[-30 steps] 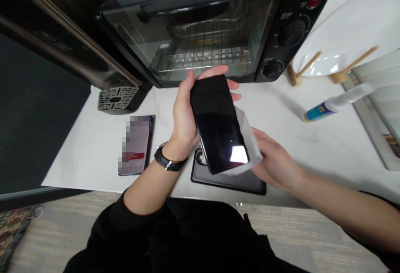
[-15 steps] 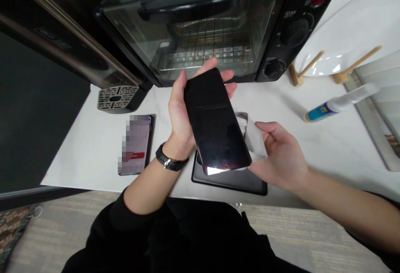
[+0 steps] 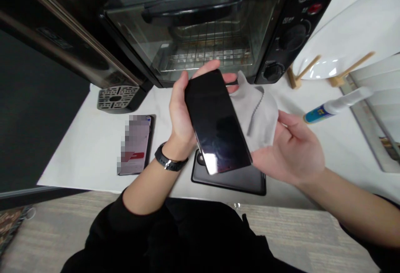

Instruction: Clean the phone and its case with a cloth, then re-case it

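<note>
A black smartphone (image 3: pixel 215 118) lies tilted across my left hand (image 3: pixel 181 114), its dark, glossy screen facing up. The thumb runs along one long edge and the fingertips show past the other. My right hand (image 3: pixel 293 152) grips a light grey cloth (image 3: pixel 261 118) with a zigzag-cut edge, spread beside the phone's right side. Part of the cloth may be behind the phone; that is hidden. Under the phone, a black phone case (image 3: pixel 231 181) with a round camera opening rests on the counter, partly covered from view.
Another phone (image 3: pixel 136 146), its screen lit and partly blurred, lies on the white counter (image 3: pixel 81 139) at left. Behind my hands stands a black toaster oven (image 3: pixel 200 27), beside a machine with a drip tray (image 3: pixel 117 98). A spray bottle (image 3: pixel 337 105) and a plate (image 3: pixel 350 35) on a wooden stand are at right.
The cloth has come out from beside the phone and spread open, as my right hand moved a little to the right. My left hand and the phone have barely moved.
</note>
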Action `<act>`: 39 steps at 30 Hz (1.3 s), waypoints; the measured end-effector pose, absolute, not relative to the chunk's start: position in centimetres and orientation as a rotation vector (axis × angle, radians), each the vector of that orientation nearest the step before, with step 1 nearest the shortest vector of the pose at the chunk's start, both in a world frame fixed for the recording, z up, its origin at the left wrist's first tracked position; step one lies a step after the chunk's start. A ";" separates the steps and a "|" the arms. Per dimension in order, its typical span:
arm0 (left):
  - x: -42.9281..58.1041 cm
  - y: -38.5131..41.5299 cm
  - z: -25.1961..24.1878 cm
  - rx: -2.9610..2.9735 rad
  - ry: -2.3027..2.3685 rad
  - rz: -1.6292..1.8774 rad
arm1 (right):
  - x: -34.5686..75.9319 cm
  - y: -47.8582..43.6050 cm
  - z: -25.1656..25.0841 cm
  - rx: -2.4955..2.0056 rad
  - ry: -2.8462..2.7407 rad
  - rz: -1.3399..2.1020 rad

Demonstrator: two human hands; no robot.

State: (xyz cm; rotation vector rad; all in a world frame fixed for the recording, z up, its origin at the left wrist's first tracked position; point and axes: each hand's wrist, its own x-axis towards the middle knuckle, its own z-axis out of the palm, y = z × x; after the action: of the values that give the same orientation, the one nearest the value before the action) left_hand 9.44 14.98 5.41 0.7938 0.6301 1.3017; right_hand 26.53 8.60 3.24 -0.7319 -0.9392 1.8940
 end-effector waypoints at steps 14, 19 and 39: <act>9.7 14.7 4.8 0.869 0.558 1.226 | 25.9 8.7 1.7 -0.914 -0.895 1.752; 9.5 14.7 4.9 0.885 0.562 1.239 | 25.7 8.5 1.3 -0.881 -0.804 1.936; 10.1 14.3 4.5 0.852 0.602 1.069 | 25.9 8.2 1.6 -0.879 -1.038 1.800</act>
State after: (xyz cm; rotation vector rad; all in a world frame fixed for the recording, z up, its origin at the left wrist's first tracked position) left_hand 10.09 14.31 4.49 0.8515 0.6020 1.0694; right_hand 25.88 8.24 1.58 -0.8788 -1.0384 1.7998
